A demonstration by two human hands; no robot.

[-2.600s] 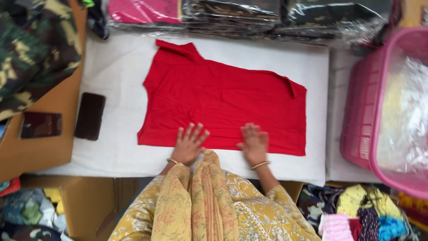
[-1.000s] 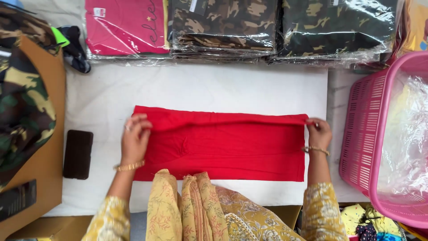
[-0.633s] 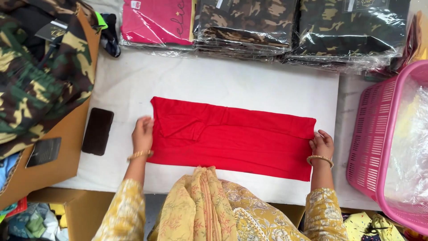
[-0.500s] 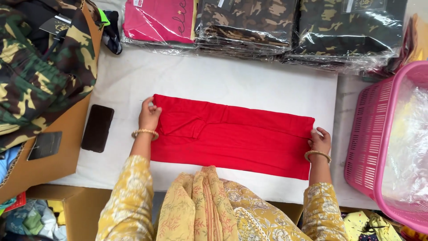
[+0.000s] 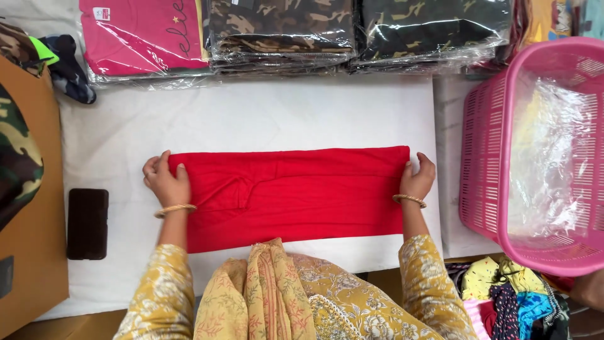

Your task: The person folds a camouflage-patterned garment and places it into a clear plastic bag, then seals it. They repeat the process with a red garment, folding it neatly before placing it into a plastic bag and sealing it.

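Observation:
A red garment (image 5: 296, 192) lies folded into a long band across a white table (image 5: 251, 116). My left hand (image 5: 165, 181) grips its left end, fingers curled over the upper corner. At the opposite end my right hand (image 5: 418, 177) holds the right edge of the cloth. Both wrists carry gold bangles. The near edge of the garment is partly hidden by my yellow patterned scarf and sleeves.
A black phone (image 5: 87, 223) lies at the left. Plastic-wrapped stacks of clothes, pink (image 5: 145, 38) and camouflage (image 5: 283, 28), line the far edge. A pink basket (image 5: 535, 151) lined with clear plastic stands at the right. Camouflage cloth rests on a cardboard box (image 5: 28, 264) at the left.
The spread red garment has been folded into a narrow band. My hands moved from its near edge out to its two ends and now hold them.

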